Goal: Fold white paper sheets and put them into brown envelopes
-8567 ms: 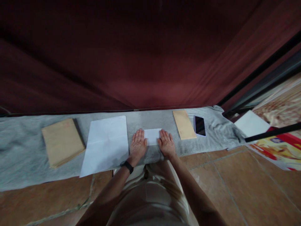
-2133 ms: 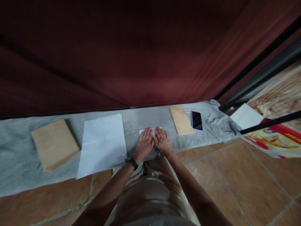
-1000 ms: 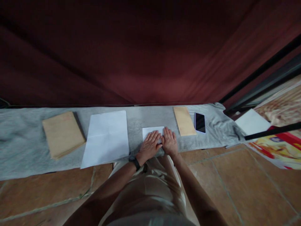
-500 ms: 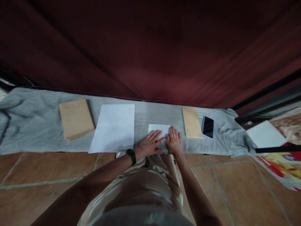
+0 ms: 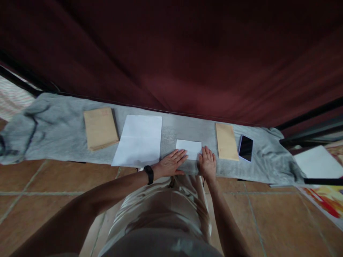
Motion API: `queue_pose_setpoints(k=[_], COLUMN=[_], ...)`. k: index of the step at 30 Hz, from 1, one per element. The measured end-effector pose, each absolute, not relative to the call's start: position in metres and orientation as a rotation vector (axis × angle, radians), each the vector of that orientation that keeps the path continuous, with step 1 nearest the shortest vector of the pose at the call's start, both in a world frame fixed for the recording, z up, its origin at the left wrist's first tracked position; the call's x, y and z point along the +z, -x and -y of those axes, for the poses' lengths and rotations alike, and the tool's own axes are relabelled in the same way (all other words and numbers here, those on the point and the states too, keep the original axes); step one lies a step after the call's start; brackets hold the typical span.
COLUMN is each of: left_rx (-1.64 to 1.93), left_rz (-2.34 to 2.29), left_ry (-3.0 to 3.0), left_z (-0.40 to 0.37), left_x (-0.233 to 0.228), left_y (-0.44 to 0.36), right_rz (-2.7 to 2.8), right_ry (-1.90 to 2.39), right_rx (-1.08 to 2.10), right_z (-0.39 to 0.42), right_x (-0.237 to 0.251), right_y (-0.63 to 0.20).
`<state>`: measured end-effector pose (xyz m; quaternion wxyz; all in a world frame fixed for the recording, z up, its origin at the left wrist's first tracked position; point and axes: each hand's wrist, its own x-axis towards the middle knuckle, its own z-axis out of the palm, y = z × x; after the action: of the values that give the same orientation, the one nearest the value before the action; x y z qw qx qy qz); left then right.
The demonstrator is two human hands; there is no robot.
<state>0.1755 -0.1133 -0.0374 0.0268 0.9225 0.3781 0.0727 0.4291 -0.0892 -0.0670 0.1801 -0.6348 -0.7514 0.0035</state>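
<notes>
A small folded white paper (image 5: 189, 148) lies on a grey cloth (image 5: 59, 128) spread over the floor. My left hand (image 5: 171, 164), with a black band on its wrist, lies flat with fingers apart at the paper's near left corner. My right hand (image 5: 207, 165) rests flat beside the paper's right edge, fingertips touching it. Neither hand holds anything.
On the cloth from left to right lie a stack of brown envelopes (image 5: 100, 128), a large white sheet (image 5: 139, 140), a single brown envelope (image 5: 226, 141) and a black phone (image 5: 245, 147). Another white sheet (image 5: 318, 166) lies at far right. A dark red curtain (image 5: 171, 57) hangs behind.
The view has swung left. My hands, pressed side by side over the folded paper a second ago, have spread apart, uncovering more of it; the left hand now angles in from the left.
</notes>
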Motion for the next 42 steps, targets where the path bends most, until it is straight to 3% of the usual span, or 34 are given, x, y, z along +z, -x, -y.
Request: queue_pose_setpoints(k=[14,23,27,32,36,42], left_rx=[0.209,0.311,0.611,1.093,1.162,1.216], left_rz=[-1.183,-1.158,-1.291,-1.435,-1.348,-1.301], left_ry=[-2.877,-2.746,-2.407,-1.577,-1.119,-0.998], left_z=[0.118,0.120,0.120,0.101,0.080,0.069], left_x=[-0.043,-0.038,-0.043,-0.050,-0.038,-0.014], left_y=[-0.173,-0.169,-0.170,-0.180,-0.187,-0.185], right_rz=[1.759,1.335,1.168,1.053,0.988,0.997], right_ry=[1.854,1.536,1.486,1.457,1.387,1.337], right_rx=[0.463,1.067,1.140,1.185,1.298,1.283], right_z=[0.057,0.054,0.062,0.070,0.074,0.074], right_x=[-0.048,-0.046,-0.047,-0.046,-0.039,-0.023], right_y=[-0.420,-0.418,-0.417,-0.414,-0.409,-0.409])
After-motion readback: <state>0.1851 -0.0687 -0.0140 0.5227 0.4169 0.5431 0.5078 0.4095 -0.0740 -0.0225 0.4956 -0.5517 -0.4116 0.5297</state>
